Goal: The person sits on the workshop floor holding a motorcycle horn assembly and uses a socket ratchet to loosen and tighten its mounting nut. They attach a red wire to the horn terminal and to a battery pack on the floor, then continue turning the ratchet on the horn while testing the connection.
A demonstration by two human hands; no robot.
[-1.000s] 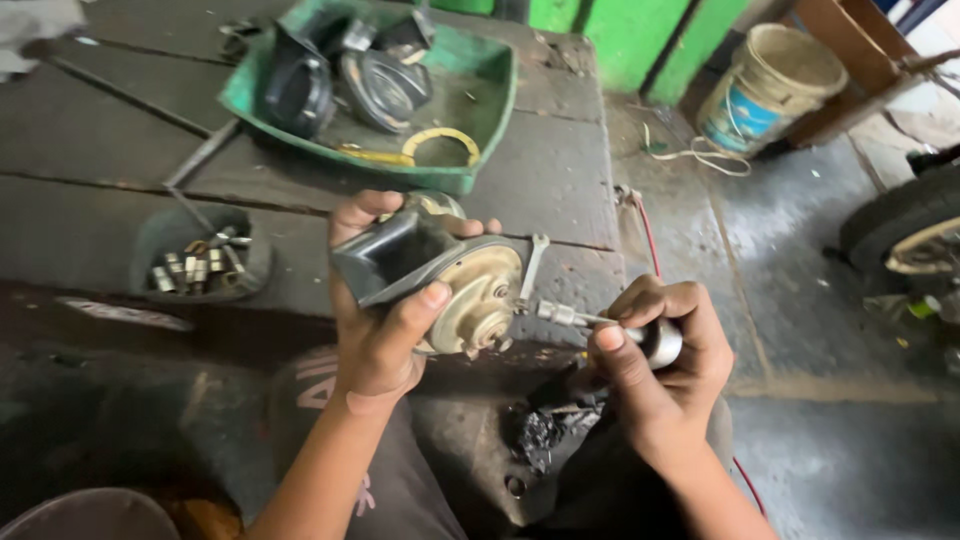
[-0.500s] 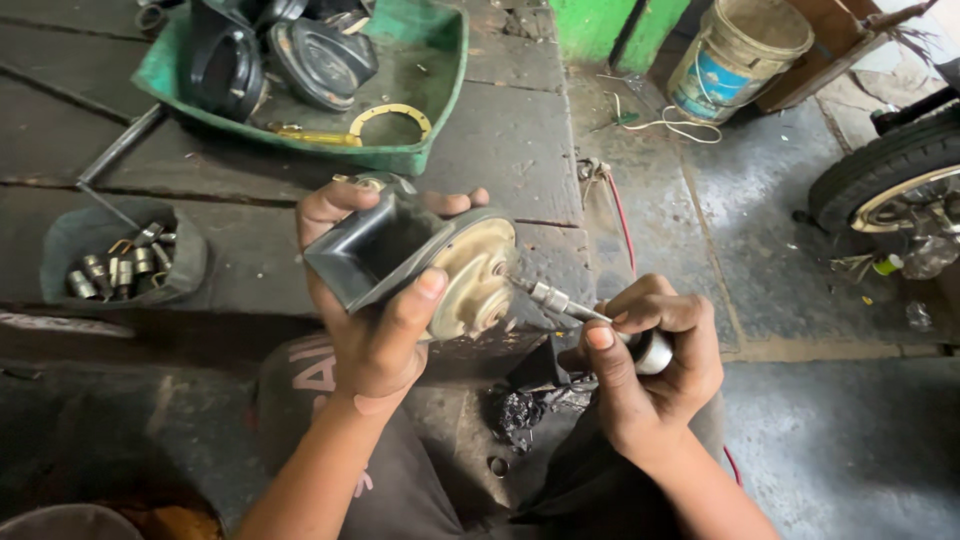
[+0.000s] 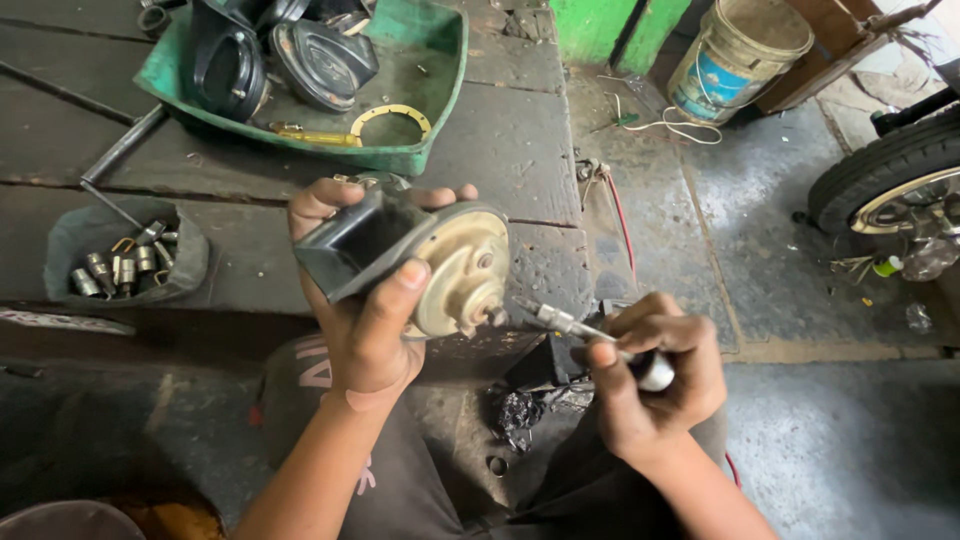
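My left hand has its grip clenched around a horn, one piece made of a dull black box-shaped housing at the back and a round, flat metal disc in front, tan and grimy, with a small raised hub near its middle; my thumb presses the housing's near edge and my fingertips show over the top. I hold it up in front of me, above the near edge of the tabletop. My right hand is closed in a fist around the handle of one screwdriver, whose pale rounded butt sticks out of my palm and whose thin bright steel shaft runs up-left until its tip meets the disc's lower rim. Beneath both hands lies a crumpled black lump, greasy and hard to make out. The tabletop is dark, scuffed wooden planks. To the left on it sits a soft grey pouch with a cluster of short steel sockets, too crowded to count. Farther off is one green plastic tray, rectangular with sloped walls, holding at least two more black horns, a brass-coloured ring and a thin yellowish tool. Beyond, on the stained concrete floor, stand one dirty bucket and part of a rubber tyre.
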